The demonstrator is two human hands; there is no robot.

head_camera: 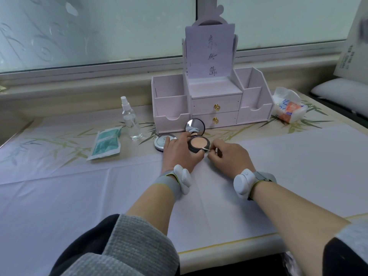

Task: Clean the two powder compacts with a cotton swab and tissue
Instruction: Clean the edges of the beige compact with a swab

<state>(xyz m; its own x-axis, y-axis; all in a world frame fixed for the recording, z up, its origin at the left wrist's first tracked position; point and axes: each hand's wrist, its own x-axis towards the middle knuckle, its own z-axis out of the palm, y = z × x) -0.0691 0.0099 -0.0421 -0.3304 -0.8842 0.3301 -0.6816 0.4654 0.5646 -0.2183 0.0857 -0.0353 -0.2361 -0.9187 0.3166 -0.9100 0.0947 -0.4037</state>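
Left hand [179,153] grips the open compact [199,144] on the surface [278,166], its mirror lid raised at the back. Right hand [227,154] pinches the cotton swab [205,149], which lies left-right with its tip pointing left onto the powder's near-right edge.

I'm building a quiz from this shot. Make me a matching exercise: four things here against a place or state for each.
Things: 1 swab; 2 spray bottle; 3 tissue pack; 4 silver compact.
Places: A right of the organizer; B closed, beside the left hand; C pinched in the right hand; D upright, left of the organizer.
Pairs: 1-C; 2-D; 3-A; 4-B.
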